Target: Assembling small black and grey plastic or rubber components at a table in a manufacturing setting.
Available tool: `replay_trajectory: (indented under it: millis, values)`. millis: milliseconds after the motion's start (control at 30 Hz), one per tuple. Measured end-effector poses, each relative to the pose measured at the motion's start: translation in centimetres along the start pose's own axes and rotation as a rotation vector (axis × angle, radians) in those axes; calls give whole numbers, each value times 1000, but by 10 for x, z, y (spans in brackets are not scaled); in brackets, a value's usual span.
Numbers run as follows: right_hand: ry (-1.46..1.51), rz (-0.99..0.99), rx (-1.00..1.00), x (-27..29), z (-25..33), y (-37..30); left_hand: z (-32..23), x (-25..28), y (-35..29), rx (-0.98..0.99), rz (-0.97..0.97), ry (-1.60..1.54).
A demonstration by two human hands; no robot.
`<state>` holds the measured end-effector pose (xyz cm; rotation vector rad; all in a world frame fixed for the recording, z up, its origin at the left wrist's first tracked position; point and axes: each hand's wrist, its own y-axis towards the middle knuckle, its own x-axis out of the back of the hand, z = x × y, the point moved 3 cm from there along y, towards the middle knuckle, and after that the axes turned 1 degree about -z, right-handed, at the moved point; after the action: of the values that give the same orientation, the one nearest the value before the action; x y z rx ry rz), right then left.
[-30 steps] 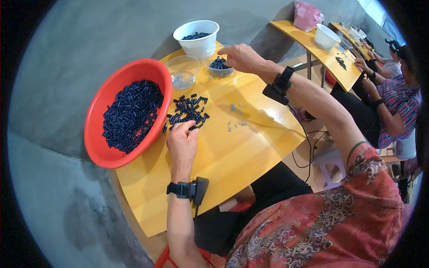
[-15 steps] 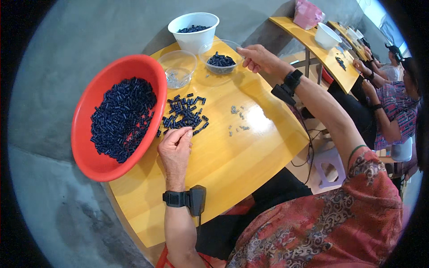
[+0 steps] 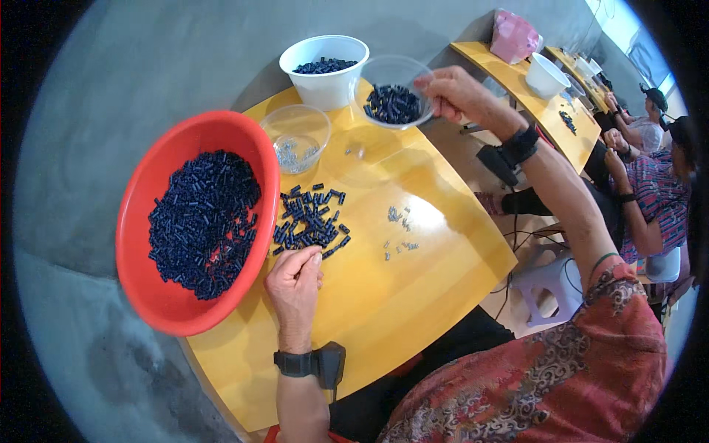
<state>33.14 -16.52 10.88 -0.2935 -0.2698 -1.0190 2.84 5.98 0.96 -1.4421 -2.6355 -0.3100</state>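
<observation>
By its rim, my right hand (image 3: 459, 96) grips a clear plastic bowl (image 3: 391, 66), raised above the far side of the table and tilted. Inside it lie dark blue tubular pieces (image 3: 393, 103). My left hand (image 3: 295, 288) rests at the near edge of a loose pile of the same dark pieces (image 3: 310, 214), fingers pinched closed; whatever is between the fingertips cannot be made out. A second clear bowl (image 3: 314, 122) with small shiny bits stands beyond the pile. Small silvery bits (image 3: 405, 245) lie scattered to the right of the pile.
A large red basin (image 3: 247, 129) full of dark pieces leans at the table's left. At the far edge stands a white tub (image 3: 329, 90) holding more. The yellow table (image 3: 413, 317) adjoins a grey wall (image 3: 81, 184). Other people sit at tables to the right; a lilac stool (image 3: 543, 292) stands nearby.
My right hand has lifted the clear bowl off the table and tilted it, bringing its dark pieces along. My left hand stays by the pile, still closed. The whole view has shifted slightly.
</observation>
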Motion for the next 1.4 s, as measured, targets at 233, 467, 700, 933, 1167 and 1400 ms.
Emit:
replay_trajectory:
  millis: [233, 467, 700, 933, 1167, 1400]
  values:
    - [-101, -120, 211, 9, 55, 64, -2, -1, 1, 20, 9, 30]
    - [-745, -583, 653, -24, 78, 128, 6, 1, 2, -50, 11, 57]
    - [-926, -661, 965, -39, 63, 138, 3, 1, 5, -18, 33, 27]
    - [-767, -822, 920, -8, 74, 138, 4, 2, 2, -39, 24, 68]
    - [-46, -307, 428, -10, 64, 61, -2, 0, 1, 78, 32, 38]
    - [-52, 109, 156, -35, 10, -11, -7, 0, 0, 2, 9, 61]
